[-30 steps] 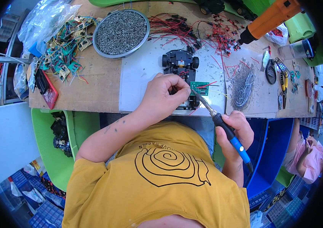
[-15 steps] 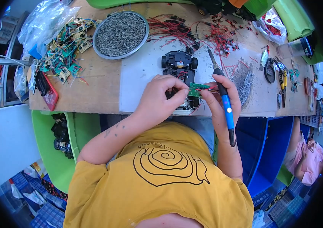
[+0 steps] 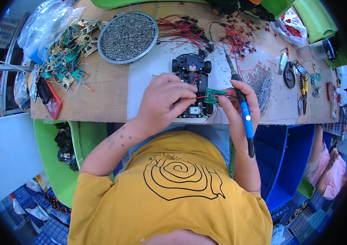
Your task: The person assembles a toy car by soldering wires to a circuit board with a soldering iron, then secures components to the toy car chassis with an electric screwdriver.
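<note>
The left grip [image 3: 163,96] has its fingertips pinched together, and they seem to hold one end of a thin red wire [image 3: 200,97]. The right grip [image 3: 234,117] is closed on two things at once: a blue and black soldering iron [image 3: 247,122], and the edge of a green circuit board [image 3: 211,96]. The board is over the right side of a toy car base [image 3: 188,61], close to the left fingertips. The car lies on a white sheet [image 3: 149,69] on the surface [image 3: 96,94].

Holding two things in one grip looks tricky. If the right fingers get loose, the board could slip or the iron could tip over. The iron's metal tip [image 3: 228,58] points away from the body, toward a messy pile of red wires [image 3: 243,43]. I can't tell if it is hot. If it is, and the iron drops, it could melt a wire or burn the sheet. If it swings round, it could burn a finger.

If the left fingers pull too hard, the red wire could snap or come off the board. Other loose wires under the board could catch on the car and get tugged.
</note>
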### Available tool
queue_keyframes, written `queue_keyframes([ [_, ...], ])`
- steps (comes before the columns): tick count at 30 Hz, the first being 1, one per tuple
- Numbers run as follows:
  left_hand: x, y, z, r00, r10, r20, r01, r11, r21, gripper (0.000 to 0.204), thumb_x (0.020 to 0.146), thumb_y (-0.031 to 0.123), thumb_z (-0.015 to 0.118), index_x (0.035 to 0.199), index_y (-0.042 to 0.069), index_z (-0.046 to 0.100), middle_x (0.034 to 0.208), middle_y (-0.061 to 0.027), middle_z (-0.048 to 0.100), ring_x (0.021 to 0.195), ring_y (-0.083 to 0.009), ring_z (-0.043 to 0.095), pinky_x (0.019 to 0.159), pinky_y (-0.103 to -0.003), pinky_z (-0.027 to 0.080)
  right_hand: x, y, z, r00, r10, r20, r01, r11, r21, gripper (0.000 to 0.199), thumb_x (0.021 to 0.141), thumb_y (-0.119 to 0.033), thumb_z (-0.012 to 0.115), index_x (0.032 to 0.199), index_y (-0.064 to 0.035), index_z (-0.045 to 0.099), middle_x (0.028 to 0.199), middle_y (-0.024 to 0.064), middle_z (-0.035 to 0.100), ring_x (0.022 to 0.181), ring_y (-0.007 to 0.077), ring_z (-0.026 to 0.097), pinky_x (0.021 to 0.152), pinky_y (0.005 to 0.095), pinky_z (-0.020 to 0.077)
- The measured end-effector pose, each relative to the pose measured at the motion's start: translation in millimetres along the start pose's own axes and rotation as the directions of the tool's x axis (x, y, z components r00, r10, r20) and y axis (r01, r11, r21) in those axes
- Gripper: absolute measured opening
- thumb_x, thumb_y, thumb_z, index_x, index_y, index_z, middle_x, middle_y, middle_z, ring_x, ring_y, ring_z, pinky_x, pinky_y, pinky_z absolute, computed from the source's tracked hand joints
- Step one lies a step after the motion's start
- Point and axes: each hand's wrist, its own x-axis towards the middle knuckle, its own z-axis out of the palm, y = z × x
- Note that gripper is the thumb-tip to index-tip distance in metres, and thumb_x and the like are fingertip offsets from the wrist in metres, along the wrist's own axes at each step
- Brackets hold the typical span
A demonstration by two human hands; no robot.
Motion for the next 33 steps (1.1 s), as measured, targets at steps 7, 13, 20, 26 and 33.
queue_keyframes([
  [7,10,9,10,0.955,-0.289,0.062,0.295,0.936,-0.193,0.012,0.079,0.015,0.071,0.088,0.008,0.072,0.081,-0.005,0.066,0.083,-0.0249,0.057,0.077,-0.037,0.043,1,-3,3,0.998,-0.07,-0.01,0.069,0.995,-0.072,0.039,0.082,0.002,0.07,0.117,-0.0041,0.057,0.094,0.0068,0.065,0.082,0.011,0.063,0.073,0.0238,0.0518],
  [13,11,8,5,0.884,-0.417,0.209,0.461,0.849,-0.259,0.014,0.083,0.014,0.07,0.091,0.003,0.071,0.087,-0.0067,0.066,0.087,-0.0186,0.057,0.079,-0.031,0.044,2,-3,3,0.991,-0.129,0.028,0.131,0.983,-0.128,0.04,0.08,0.003,0.071,0.117,-0.0045,0.058,0.092,0.0064,0.065,0.081,0.0118,0.063,0.073,0.0244,0.0511],
  [20,19,9,2,0.831,-0.468,0.299,0.545,0.791,-0.276,0.014,0.082,0.012,0.071,0.089,0.0,0.07,0.085,-0.006,0.065,0.083,-0.0153,0.058,0.075,-0.029,0.045,3,-7,2,0.986,-0.156,0.058,0.162,0.978,-0.131,0.038,0.08,0.004,0.071,0.116,-0.0052,0.061,0.091,0.0068,0.067,0.082,0.0117,0.063,0.075,0.0239,0.0503],
  [26,20,10,2,0.744,-0.585,0.323,0.667,0.62,-0.414,0.011,0.083,0.01,0.069,0.085,-0.001,0.069,0.081,-0.0029,0.064,0.07,-0.0076,0.057,0.065,-0.022,0.044,9,-17,-19,0.84,-0.523,0.145,0.516,0.684,-0.515,0.041,0.079,-0.012,0.076,0.116,-0.0019,0.063,0.088,0.0109,0.068,0.074,0.0205,0.062,0.069,0.0309,0.0479],
  [33,21,7,7,0.676,-0.658,0.332,0.712,0.467,-0.524,0.015,0.079,0.012,0.07,0.085,-0.002,0.07,0.073,-0.0055,0.068,0.065,-0.0082,0.06,0.061,-0.023,0.048,-22,-27,-38,0.844,-0.496,0.206,0.537,0.791,-0.293,0.029,0.072,-0.008,0.077,0.098,-0.0014,0.066,0.072,0.0077,0.06,0.063,0.0223,0.052,0.063,0.0353,0.0431],
])
